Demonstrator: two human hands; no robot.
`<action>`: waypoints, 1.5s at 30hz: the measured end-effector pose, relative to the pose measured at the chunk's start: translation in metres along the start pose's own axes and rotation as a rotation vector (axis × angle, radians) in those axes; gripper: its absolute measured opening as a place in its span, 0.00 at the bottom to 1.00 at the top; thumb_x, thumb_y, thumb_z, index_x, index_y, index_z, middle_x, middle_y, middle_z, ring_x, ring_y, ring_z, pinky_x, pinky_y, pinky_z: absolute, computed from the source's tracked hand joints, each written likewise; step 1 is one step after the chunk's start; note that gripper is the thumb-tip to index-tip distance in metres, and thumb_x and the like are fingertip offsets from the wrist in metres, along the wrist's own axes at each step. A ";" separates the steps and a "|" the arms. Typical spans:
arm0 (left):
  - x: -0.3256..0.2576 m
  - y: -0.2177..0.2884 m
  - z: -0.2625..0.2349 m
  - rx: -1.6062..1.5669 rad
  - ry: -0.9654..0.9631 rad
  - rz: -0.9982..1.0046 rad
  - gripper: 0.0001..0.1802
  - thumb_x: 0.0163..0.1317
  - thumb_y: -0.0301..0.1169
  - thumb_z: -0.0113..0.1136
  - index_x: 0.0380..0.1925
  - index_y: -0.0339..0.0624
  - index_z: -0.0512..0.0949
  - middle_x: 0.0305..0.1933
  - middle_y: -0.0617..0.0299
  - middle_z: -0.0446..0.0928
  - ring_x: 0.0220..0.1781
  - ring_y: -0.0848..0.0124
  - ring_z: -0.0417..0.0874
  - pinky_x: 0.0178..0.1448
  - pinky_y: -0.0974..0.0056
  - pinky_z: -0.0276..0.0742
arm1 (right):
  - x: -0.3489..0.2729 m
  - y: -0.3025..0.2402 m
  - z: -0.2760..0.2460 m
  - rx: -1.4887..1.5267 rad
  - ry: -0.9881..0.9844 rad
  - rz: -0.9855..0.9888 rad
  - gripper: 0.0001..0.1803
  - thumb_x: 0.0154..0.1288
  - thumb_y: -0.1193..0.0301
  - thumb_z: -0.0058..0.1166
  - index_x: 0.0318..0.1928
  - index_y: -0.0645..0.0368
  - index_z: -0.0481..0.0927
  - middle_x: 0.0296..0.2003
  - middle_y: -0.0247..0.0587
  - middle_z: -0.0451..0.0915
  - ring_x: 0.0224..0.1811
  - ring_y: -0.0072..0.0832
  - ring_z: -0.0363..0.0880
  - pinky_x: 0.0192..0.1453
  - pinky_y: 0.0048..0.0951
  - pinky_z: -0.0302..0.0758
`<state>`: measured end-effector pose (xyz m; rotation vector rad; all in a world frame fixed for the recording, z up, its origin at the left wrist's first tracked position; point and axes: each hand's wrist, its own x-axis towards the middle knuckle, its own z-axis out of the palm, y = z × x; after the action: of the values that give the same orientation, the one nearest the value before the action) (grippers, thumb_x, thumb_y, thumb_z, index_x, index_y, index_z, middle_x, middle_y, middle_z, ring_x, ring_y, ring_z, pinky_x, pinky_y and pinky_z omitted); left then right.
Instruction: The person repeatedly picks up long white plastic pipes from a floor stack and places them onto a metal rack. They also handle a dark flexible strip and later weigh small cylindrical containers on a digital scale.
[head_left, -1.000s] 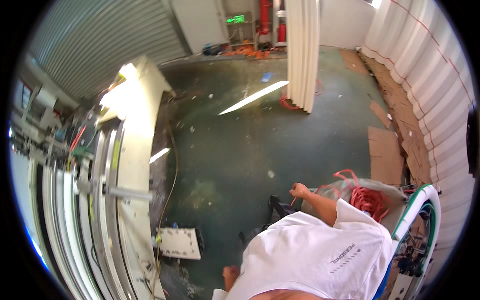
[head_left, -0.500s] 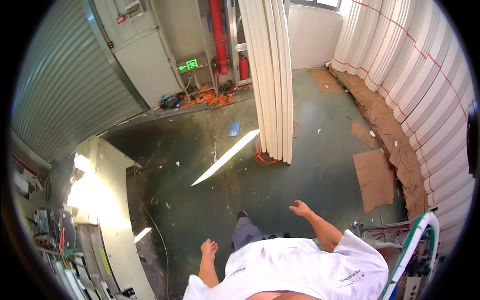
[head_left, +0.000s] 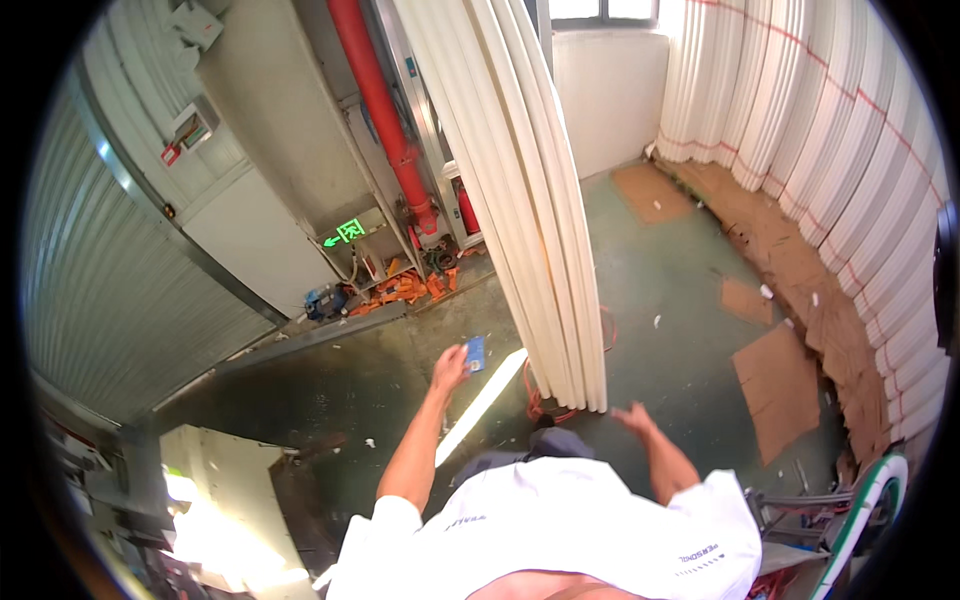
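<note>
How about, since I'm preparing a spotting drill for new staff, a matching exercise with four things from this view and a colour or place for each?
1. exit sign
2. thick pipe
3. left hand
4. right hand

A. just right of the foot of the tall white bundle in view
B. red
C. next to the blue item in view
D. glowing green

Pairs: 1-D, 2-B, 3-C, 4-A

Cord (head_left: 534, 409) apparently around pipe bundle (head_left: 525, 200)

We've got a green floor (head_left: 655, 375) with a bright light streak (head_left: 482, 406), ribbed shutter (head_left: 130, 290) on the left, and a window (head_left: 575, 9) over a white wall (head_left: 608, 100).
</note>
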<state>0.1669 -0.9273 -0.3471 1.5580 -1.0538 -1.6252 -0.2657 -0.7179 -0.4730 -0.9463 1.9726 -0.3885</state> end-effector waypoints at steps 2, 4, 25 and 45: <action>0.042 0.061 0.029 0.015 -0.057 0.053 0.34 0.62 0.48 0.59 0.62 0.40 0.64 0.52 0.60 0.72 0.44 0.70 0.77 0.42 0.66 0.78 | 0.071 -0.062 -0.017 0.102 0.146 -0.161 0.48 0.49 0.52 0.66 0.61 0.75 0.64 0.57 0.67 0.70 0.60 0.50 0.71 0.62 0.41 0.69; 0.085 0.124 0.064 0.031 -0.100 0.185 0.40 0.60 0.51 0.61 0.65 0.38 0.60 0.55 0.60 0.71 0.47 0.70 0.76 0.42 0.66 0.77 | 0.129 -0.145 -0.044 0.155 0.207 -0.342 0.50 0.49 0.52 0.66 0.65 0.70 0.59 0.63 0.63 0.64 0.66 0.48 0.65 0.68 0.41 0.63; 0.277 0.330 0.148 -0.189 -0.522 0.464 0.54 0.51 0.29 0.69 0.68 0.34 0.40 0.64 0.45 0.61 0.63 0.57 0.68 0.66 0.56 0.64 | 0.201 -0.504 -0.142 0.361 0.176 -0.403 0.53 0.33 0.59 0.74 0.62 0.64 0.63 0.55 0.50 0.72 0.60 0.37 0.69 0.66 0.36 0.64; 0.064 0.172 0.118 -0.424 -1.459 0.031 0.45 0.57 0.48 0.59 0.68 0.35 0.53 0.69 0.46 0.56 0.71 0.51 0.58 0.74 0.46 0.51 | -0.161 -0.345 0.021 0.244 0.792 -0.441 0.59 0.31 0.62 0.73 0.67 0.59 0.56 0.58 0.53 0.67 0.64 0.48 0.63 0.67 0.42 0.59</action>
<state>0.0302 -1.0506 -0.2299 -0.1395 -1.1688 -2.7156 -0.0360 -0.8235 -0.1877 -1.1717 2.2990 -1.3962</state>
